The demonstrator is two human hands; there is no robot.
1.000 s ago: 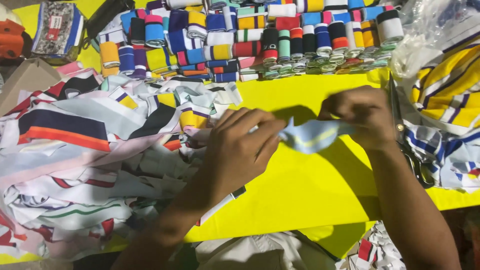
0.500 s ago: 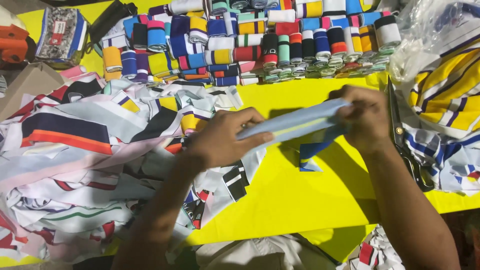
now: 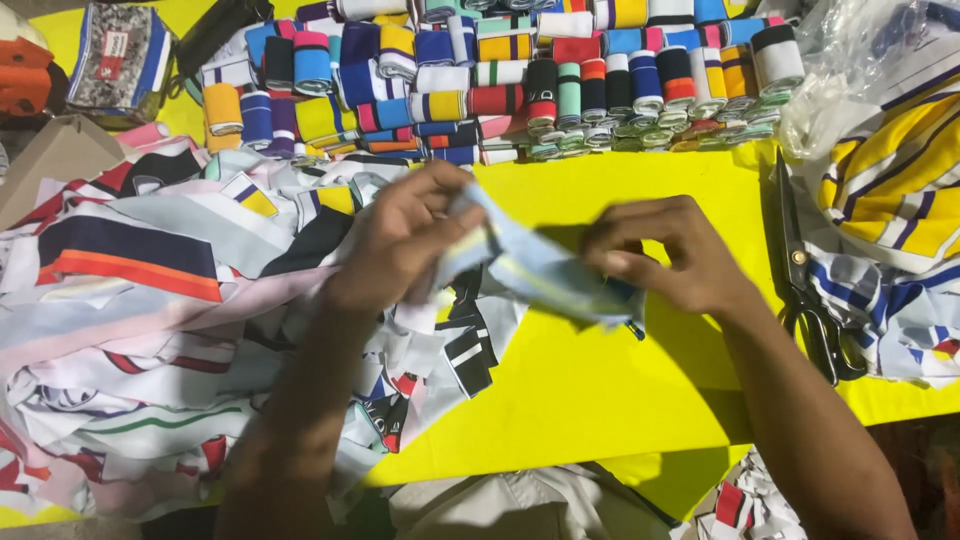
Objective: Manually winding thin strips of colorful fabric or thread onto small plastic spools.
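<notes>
Between both hands – blurred pale-blue cloth strip (image 3: 530, 268), its far end hidden

Two hands are showing, the left hand (image 3: 400, 240) and the right hand (image 3: 665, 250), and between them they are holding one pale blue fabric strip (image 3: 530, 265). One pair of scissors (image 3: 805, 290) is lying on the single yellow counter (image 3: 600, 390). Rolled ribbed bands (image 3: 500, 75) are crowding the far edge, too many to count exactly, well over thirty. One heap of printed fabric pieces (image 3: 140, 330) is lying at the left.
</notes>
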